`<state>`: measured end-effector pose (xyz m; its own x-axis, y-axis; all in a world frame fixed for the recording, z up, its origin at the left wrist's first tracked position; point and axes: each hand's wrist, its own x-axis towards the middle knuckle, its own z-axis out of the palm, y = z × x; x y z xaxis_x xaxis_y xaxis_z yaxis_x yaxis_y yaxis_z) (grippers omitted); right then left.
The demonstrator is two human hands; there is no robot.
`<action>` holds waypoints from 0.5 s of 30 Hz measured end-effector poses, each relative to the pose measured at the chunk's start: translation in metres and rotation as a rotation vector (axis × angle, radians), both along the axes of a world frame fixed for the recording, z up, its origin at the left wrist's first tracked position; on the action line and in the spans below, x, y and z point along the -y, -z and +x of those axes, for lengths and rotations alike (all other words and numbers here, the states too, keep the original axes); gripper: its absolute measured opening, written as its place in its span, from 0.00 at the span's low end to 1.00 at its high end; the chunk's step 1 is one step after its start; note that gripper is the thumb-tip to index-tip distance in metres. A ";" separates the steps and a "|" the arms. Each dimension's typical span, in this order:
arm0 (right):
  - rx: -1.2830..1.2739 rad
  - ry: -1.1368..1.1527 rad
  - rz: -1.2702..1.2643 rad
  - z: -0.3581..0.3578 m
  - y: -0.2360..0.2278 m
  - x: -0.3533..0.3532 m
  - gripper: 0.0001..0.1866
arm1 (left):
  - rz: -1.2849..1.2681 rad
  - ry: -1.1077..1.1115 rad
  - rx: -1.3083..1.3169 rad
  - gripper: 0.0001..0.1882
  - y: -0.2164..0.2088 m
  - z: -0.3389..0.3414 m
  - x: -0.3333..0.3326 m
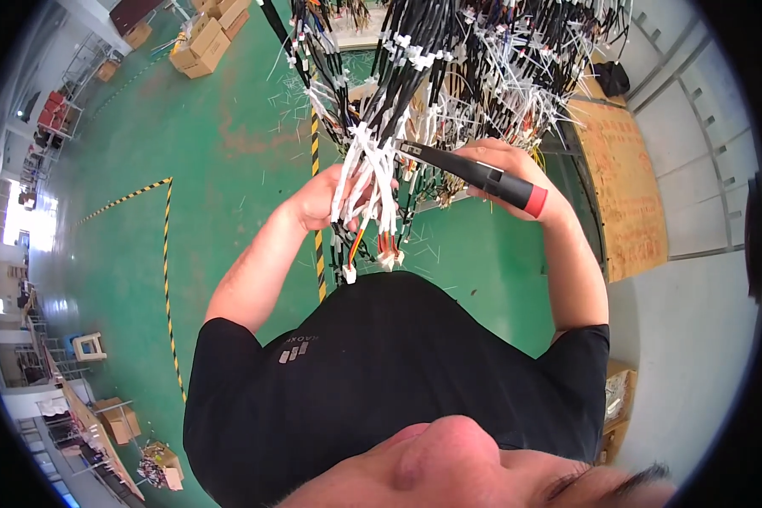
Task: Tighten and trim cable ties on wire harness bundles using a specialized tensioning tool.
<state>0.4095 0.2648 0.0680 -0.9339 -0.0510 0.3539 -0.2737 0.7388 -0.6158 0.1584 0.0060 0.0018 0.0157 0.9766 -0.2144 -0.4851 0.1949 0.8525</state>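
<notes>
Hanging between both hands, a white-sleeved wire bundle [362,161] partly hides the left hand [317,201] clasping it. The right hand [510,161] grasps a black tool [481,175]; tip contact is unclear.

The wire harness [366,182] hangs in a loose bundle: black-sheathed strands run down from above into a gathered knot of white strips, which fan out below it. Orange, red and yellow wires emerge at the lower end, tipped with small white connectors [389,258]. Just right of the knot, the black cable-tie gun [474,173] slants, its metal nose close beside the bundle, its red rear end lower right.
</notes>
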 end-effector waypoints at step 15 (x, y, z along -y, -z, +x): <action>0.118 0.134 0.265 0.008 -0.028 0.029 0.27 | -0.098 0.002 -0.134 0.19 0.005 0.001 -0.006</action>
<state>0.4179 0.2356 0.0960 -0.9724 -0.0008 0.2331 -0.1012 0.9022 -0.4192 0.1590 0.0119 -0.0034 -0.0176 0.9509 -0.3090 -0.3674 0.2813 0.8865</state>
